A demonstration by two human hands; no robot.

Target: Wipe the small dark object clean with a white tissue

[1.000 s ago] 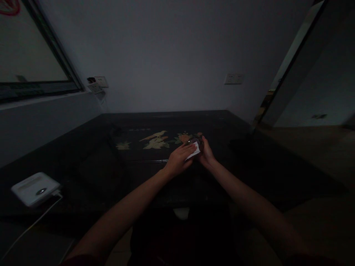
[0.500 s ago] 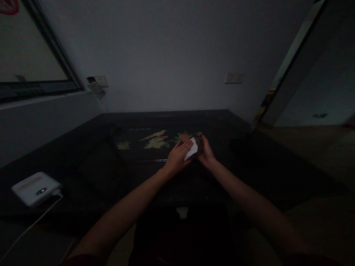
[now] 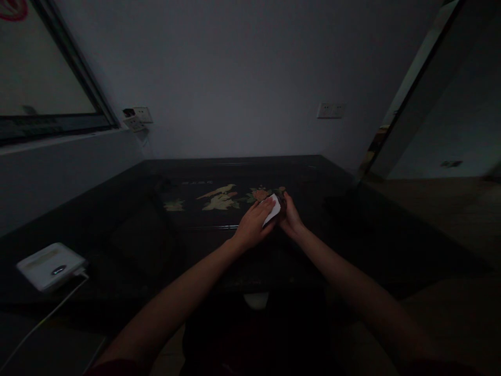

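The room is dim. My left hand (image 3: 252, 225) presses a small white folded wipe (image 3: 273, 211) against a dark round object that my right hand (image 3: 290, 217) grips from the right side. That object is almost hidden behind the wipe and my fingers, and I cannot name it. Both hands meet above the dark table (image 3: 117, 230), just in front of its inlaid bird and flower pattern (image 3: 223, 197).
A white flat device (image 3: 49, 265) with a white cable (image 3: 47, 316) lies at the table's near left. Wall sockets (image 3: 136, 117) sit at the back left and a switch plate (image 3: 331, 109) at the back right. A window frame (image 3: 78, 78) is on the left, a doorway (image 3: 410, 89) on the right.
The wipe under my left fingers has slid slightly up and over the held object, now covering more of it. My right hand keeps its grip in nearly the same spot.
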